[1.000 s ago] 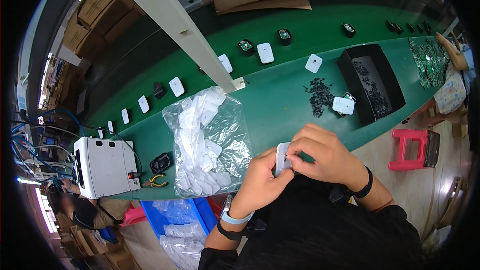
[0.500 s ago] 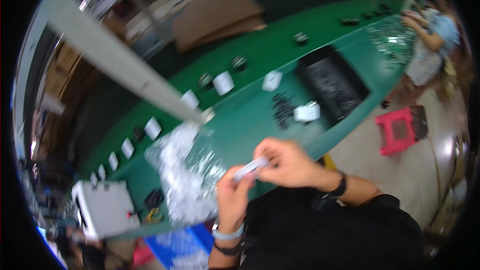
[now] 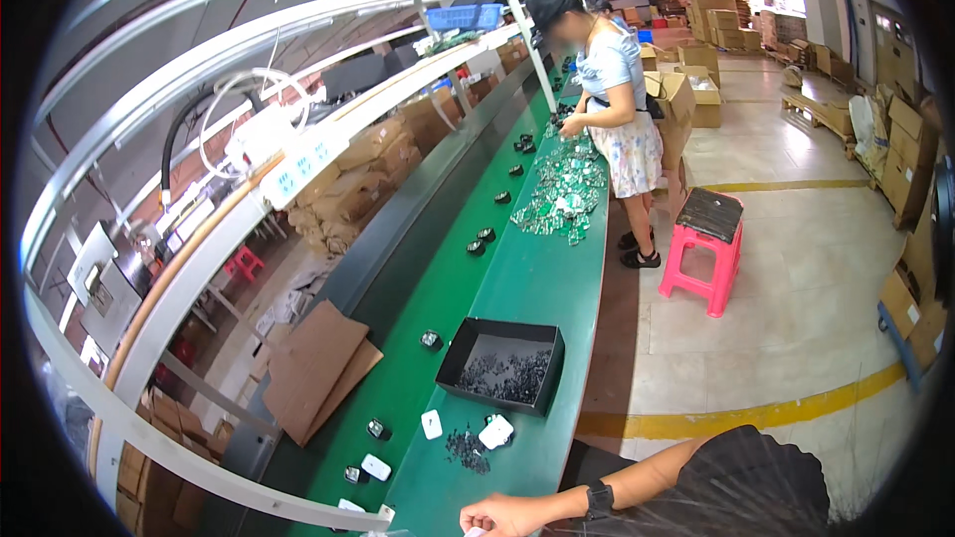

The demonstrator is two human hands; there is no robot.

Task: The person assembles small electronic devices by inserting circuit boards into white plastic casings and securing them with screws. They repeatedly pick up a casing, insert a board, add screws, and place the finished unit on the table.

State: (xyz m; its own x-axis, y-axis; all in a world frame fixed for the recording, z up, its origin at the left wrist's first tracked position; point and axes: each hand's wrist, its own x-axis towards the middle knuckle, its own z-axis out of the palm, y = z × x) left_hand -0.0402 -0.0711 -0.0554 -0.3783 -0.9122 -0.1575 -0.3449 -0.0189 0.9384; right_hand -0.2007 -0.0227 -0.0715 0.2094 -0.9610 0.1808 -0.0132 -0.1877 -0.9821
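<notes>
Only my right hand (image 3: 502,515), with a black wristband, shows at the bottom edge, over the near end of the long green belt (image 3: 527,278). Its fingers are curled on a small white plastic piece (image 3: 474,532) that is cut off by the frame edge. My left hand is out of view. Just beyond my hand lie two white plastic pieces (image 3: 495,431) and a scatter of small dark parts (image 3: 465,447). Behind them stands a black tray (image 3: 450,363) holding more dark parts.
Further along the belt lies a heap of green circuit boards (image 3: 562,189), where a co-worker (image 3: 617,89) stands working. A pink stool (image 3: 704,239) stands in the aisle. Brown cardboard sheets (image 3: 313,368) lie left of the belt. Stacked boxes line the far right wall.
The view has swung up from my hands to look along the belt. The clear plastic bag and white box have left the frame, and my left hand is gone from view.
</notes>
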